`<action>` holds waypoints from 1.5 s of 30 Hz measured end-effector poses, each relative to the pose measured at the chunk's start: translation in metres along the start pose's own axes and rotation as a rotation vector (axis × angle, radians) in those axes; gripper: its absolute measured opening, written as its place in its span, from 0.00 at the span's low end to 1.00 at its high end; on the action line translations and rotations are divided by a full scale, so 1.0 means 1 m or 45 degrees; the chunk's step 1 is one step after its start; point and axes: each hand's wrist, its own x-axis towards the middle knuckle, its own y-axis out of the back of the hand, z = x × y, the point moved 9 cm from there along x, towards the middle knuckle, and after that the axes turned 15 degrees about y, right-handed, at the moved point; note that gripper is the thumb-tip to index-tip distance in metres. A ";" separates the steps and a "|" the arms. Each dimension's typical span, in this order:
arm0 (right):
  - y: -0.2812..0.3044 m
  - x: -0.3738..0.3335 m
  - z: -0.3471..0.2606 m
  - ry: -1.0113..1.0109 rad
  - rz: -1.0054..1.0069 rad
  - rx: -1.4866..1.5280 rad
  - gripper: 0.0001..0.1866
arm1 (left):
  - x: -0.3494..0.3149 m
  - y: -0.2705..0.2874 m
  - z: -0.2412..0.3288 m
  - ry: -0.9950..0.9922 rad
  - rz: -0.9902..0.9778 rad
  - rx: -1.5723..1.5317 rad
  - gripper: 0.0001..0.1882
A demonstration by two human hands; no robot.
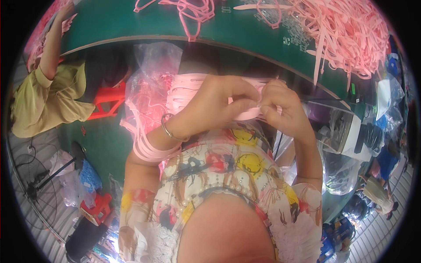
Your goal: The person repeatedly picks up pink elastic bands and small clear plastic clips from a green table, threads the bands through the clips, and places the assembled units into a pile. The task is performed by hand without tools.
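Observation:
Both my hands meet over my lap, in front of the table edge. My left hand (223,97) is closed, thumb and fingertips pinching a pink strap (247,115) that curves beneath the fingers. Fingers curled, my right hand (281,106) grips the same strap close beside the left fingertips; whatever small part lies between them is hidden. More flat pink straps (186,90) with slits lie across my lap under the left wrist. Several pink loops (147,147) hang round my left forearm, below a metal bangle (165,126).
Beyond my hands runs a green table (118,24). It carries a large heap of pink straps (346,37), small clear plastic pieces (294,36) and joined pink straps (193,15). A co-worker's sleeve (44,79) and a red stool (107,98) are at left.

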 end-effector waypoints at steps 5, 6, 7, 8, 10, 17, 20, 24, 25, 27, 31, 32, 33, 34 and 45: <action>-0.008 -0.008 0.013 -0.139 0.020 0.212 0.01 | -0.017 -0.009 0.016 -0.331 0.154 0.317 0.10; -0.009 -0.009 0.014 -0.150 0.015 0.229 0.01 | -0.020 -0.011 0.017 -0.355 0.171 0.373 0.11; -0.010 -0.011 0.017 -0.189 0.020 0.260 0.02 | -0.022 -0.013 0.018 -0.372 0.166 0.377 0.11; -0.012 -0.014 0.020 -0.229 0.025 0.291 0.02 | -0.024 -0.015 0.018 -0.389 0.160 0.381 0.12; -0.015 -0.018 0.024 -0.296 0.035 0.371 0.02 | -0.024 -0.015 0.016 -0.404 0.177 0.364 0.12; -0.017 -0.021 0.027 -0.397 0.043 0.502 0.03 | -0.016 -0.010 0.009 -0.297 0.241 0.259 0.11; -0.020 -0.023 0.030 -0.459 0.043 0.542 0.03 | -0.019 -0.013 0.008 -0.342 0.218 0.221 0.12; -0.022 -0.027 0.034 -0.510 0.056 0.595 0.03 | -0.020 -0.014 0.001 -0.296 0.144 0.218 0.09; -0.021 -0.025 0.033 -0.484 0.066 0.584 0.03 | -0.016 -0.014 -0.010 -0.139 0.050 0.064 0.08; -0.017 -0.022 0.031 -0.430 0.083 0.560 0.03 | -0.009 -0.017 -0.033 0.175 -0.135 -0.244 0.06; -0.016 -0.019 0.031 -0.365 0.042 0.488 0.03 | -0.009 -0.031 -0.049 0.498 -0.338 -0.755 0.07; -0.017 -0.018 0.032 -0.377 0.041 0.485 0.03 | -0.009 -0.033 -0.051 0.454 -0.310 -0.636 0.08; -0.018 -0.018 0.033 -0.388 0.042 0.483 0.03 | -0.008 -0.034 -0.053 0.412 -0.283 -0.515 0.09; -0.021 -0.019 0.034 -0.416 0.037 0.512 0.03 | -0.008 -0.034 -0.053 0.370 -0.254 -0.395 0.11; -0.028 -0.015 0.033 -0.331 -0.044 0.457 0.02 | -0.026 -0.035 -0.058 0.535 -0.396 -0.468 0.10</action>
